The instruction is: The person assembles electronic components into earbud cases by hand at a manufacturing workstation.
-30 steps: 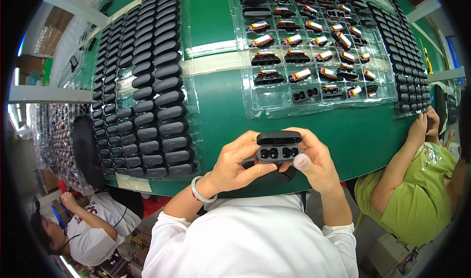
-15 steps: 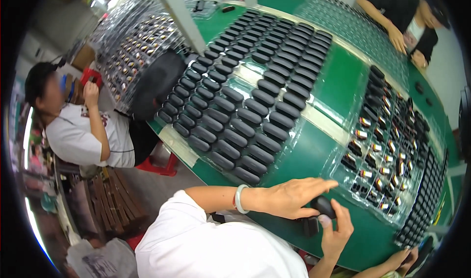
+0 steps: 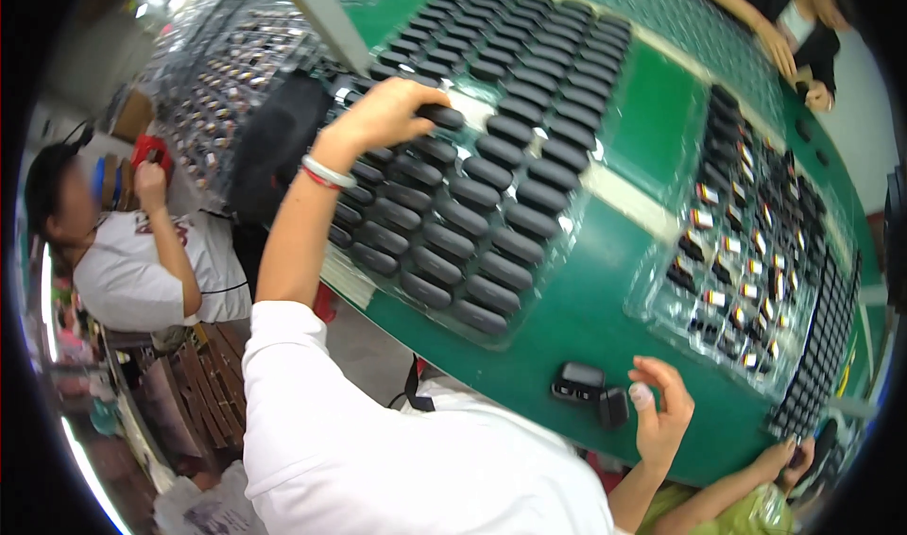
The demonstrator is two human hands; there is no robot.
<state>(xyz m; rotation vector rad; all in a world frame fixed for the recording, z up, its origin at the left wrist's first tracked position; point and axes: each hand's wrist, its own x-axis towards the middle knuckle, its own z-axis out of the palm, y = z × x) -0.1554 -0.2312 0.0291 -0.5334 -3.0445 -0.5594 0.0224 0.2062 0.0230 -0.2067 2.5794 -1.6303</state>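
Hands now apart – left hand moved up, clamped on 1 black case among rows; right hand opened beside part left on tabletop.

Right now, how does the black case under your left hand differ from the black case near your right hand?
The case under the left hand sits shut in a row on the clear tray, gripped at its end. The case by the right hand lies alone on the bare green table, open, its lid swung aside, and untouched; the fingers hover beside it. Both are small, black and rounded.
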